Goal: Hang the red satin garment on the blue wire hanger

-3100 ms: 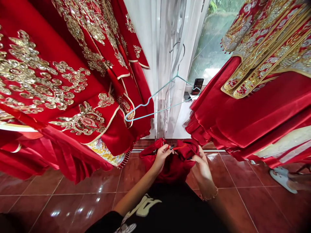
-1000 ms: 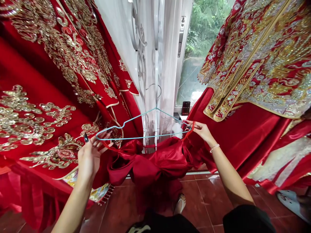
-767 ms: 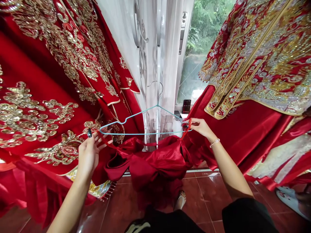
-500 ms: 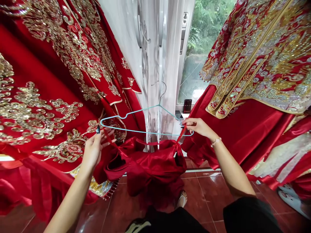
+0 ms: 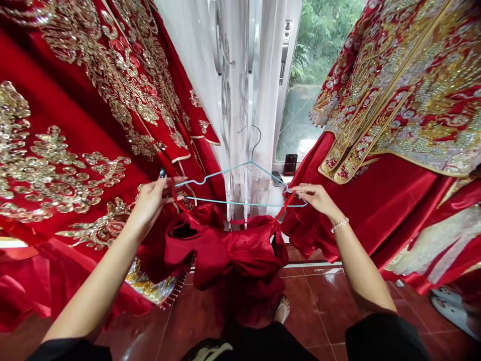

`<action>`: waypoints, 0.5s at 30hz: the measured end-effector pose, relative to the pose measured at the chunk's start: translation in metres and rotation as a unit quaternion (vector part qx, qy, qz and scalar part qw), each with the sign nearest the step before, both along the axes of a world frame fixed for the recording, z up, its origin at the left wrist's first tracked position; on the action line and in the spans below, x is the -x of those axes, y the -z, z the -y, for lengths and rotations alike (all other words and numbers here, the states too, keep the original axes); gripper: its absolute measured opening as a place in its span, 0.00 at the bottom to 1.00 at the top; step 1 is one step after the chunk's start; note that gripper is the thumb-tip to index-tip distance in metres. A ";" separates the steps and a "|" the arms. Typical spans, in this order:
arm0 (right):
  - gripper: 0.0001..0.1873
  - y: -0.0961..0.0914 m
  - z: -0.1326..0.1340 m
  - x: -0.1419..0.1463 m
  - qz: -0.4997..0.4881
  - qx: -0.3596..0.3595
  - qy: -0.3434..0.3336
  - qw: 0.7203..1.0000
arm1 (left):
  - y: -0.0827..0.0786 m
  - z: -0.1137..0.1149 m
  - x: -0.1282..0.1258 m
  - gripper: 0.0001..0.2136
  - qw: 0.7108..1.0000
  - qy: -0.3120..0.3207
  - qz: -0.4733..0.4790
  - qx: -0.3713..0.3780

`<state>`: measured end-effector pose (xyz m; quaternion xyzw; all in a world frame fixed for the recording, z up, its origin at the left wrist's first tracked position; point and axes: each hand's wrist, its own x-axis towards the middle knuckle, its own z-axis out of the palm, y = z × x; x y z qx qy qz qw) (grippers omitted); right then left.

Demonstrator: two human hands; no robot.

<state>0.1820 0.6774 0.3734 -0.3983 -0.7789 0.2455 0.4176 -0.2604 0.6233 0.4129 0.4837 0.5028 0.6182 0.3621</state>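
Note:
A light-blue wire hanger (image 5: 240,203) hangs in front of me, its hook (image 5: 250,134) pointing up against the curtain. My left hand (image 5: 154,198) pinches a thin red loop strap (image 5: 179,198) near the hanger's left end. On the other side, my right hand (image 5: 311,195) grips a matching red strap (image 5: 285,206) at the hanger's right shoulder. Below the wire bunches a dark red satin garment (image 5: 229,250), pulled up by both straps. Whether the straps sit over the wire is hard to tell at the left.
Large red gowns with gold embroidery (image 5: 56,170) hang at left, and another (image 5: 398,120) at right. Behind the hanger are a sheer white curtain (image 5: 265,100) and a window with a phone (image 5: 290,164) on its sill. Red-brown floor tiles (image 5: 323,301) lie below.
Both hands have risen from the bunched fabric to the hanger, drawing the straps apart. The hanger has shifted right, and the garment now hangs lifted between my hands.

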 end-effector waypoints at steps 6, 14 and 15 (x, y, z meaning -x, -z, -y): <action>0.15 0.001 -0.001 -0.001 0.031 -0.021 0.006 0.999 | -0.010 -0.013 0.006 0.26 0.992 0.001 -0.102 0.072; 0.15 0.004 -0.002 -0.002 0.037 -0.022 0.010 0.999 | -0.026 -0.039 -0.021 0.25 0.948 0.051 -0.303 0.082; 0.15 0.004 -0.002 -0.002 0.038 -0.025 0.012 0.999 | -0.025 -0.042 -0.023 0.25 0.944 0.044 -0.320 0.070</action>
